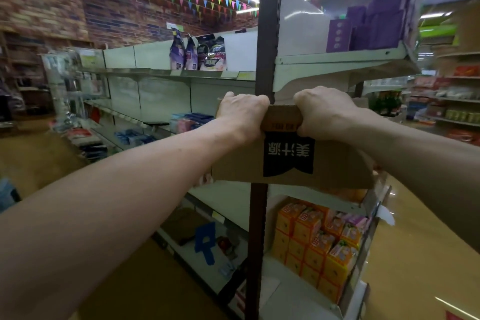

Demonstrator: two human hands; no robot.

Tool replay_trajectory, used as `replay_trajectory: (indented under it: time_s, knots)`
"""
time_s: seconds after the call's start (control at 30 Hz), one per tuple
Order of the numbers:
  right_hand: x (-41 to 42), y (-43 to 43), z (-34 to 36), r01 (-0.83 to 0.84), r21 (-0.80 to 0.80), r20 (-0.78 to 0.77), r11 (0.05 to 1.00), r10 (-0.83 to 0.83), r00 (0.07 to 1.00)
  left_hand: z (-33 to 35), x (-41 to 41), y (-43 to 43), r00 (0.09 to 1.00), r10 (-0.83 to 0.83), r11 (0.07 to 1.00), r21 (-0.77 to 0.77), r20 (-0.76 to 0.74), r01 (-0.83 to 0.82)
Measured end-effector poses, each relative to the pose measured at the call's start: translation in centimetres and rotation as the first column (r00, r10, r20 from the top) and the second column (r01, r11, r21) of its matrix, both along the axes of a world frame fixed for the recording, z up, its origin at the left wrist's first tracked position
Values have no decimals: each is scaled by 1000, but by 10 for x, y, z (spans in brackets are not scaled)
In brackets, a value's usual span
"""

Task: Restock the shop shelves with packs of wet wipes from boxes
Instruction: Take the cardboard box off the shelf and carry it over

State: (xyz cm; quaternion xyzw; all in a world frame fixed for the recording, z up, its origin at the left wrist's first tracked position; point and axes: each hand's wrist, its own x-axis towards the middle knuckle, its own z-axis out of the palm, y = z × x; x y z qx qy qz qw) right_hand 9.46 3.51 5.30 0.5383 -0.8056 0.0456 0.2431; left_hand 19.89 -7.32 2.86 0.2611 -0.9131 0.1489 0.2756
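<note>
Both forearms reach forward and slightly up, nearly straight, wrists level with each other. The left hand (pixel 241 114) and right hand (pixel 324 112) sit close together, knuckles up, fingers curled over the top rim of a cardboard box (pixel 337 163) so that each hand grips it. A short strip of rim shows between them.

The box is held at about chest height against the corner of the shelving unit, right in front of its brown upright post (pixel 267 47). Its printed black label reads upside down. Whether its bottom rests on the shelf edge (pixel 311 197) just below or hangs free I cannot tell, and its contents are hidden.

Judging by the two-handed hold, it carries some weight; packs of wet wipes are damp and dense, so a full box would be heavy. Corrugated card is stiff at the corners but gives along a rim, so a rim grip alone risks bending or tearing. A hand under the base or at the bottom corners would be the safer hold.

Below the box stand stacked orange cartons (pixel 311 241). Farther left, on a middle shelf, lie blue and pink flat packs (pixel 189 119), possibly wipes. On the top shelves are purple boxes (pixel 376 26) and, beyond, printed pouches (pixel 197 53).
</note>
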Motion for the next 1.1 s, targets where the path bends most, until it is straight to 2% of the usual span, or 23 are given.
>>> replay_trajectory:
  time_s: [0.27, 0.47, 0.6, 0.77, 1.1]
  knots:
    - [79, -59, -9, -195, -14, 7, 981, 195, 981, -4, 98, -37, 985, 172, 985, -8, -3, -172]
    - [138, -124, -34, -382, -21, 34, 924, 383, 923, -26, 174, -74, 939, 343, 939, -7, 26, -343]
    - [174, -171, -57, -494, 0, 77, 869, 493, 867, -48, 215, -102, 874, 481, 875, 34, 71, -484]
    - [212, -233, -95, -607, 11, 132, 795, 601, 789, -86, 255, -145, 775, 619, 782, -10, 124, -623]
    - [259, -394, -161, -716, 113, 165, 688, 698, 697, -152, 300, -277, 623, 755, 626, 58, 204, -778]
